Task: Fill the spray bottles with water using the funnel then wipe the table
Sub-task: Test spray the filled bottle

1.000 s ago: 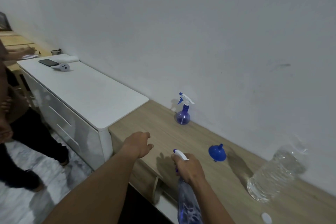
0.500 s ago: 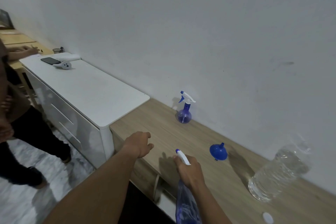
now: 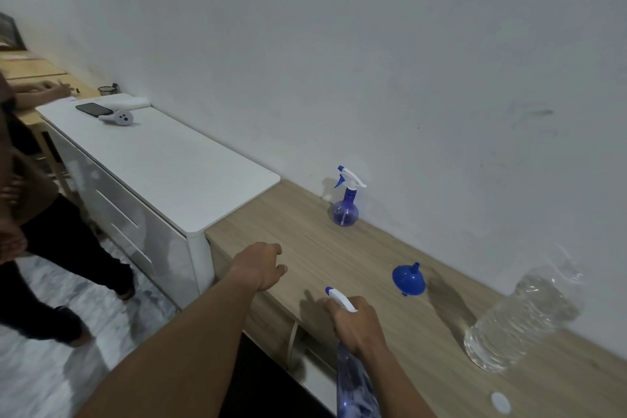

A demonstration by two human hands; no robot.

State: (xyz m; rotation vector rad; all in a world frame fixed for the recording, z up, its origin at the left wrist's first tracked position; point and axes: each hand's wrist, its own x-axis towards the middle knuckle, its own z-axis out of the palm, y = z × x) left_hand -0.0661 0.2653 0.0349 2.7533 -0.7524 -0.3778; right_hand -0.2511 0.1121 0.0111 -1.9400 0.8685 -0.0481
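Note:
My right hand (image 3: 356, 326) grips the white trigger head of a blue spray bottle (image 3: 354, 387), whose body hangs down in front of the wooden table (image 3: 339, 261) edge. My left hand (image 3: 261, 265) hovers over the table's near left corner, fingers loosely curled, holding nothing. A second, round blue spray bottle (image 3: 345, 204) stands by the wall. A blue funnel (image 3: 408, 279) lies upside down, spout up, on the table. A large clear water bottle (image 3: 522, 316) stands uncapped at the right, with its white cap (image 3: 500, 402) lying near the front edge.
A white drawer cabinet (image 3: 163, 163) adjoins the table on the left, carrying a phone (image 3: 94, 108), a white controller (image 3: 118, 118) and a folded white cloth (image 3: 130, 100). Another person (image 3: 40, 234) stands at far left on the marble floor. The wall runs close behind the table.
The view has shifted slightly; my right hand with the spray bottle stays at the table's front edge, and my left hand stays over the corner.

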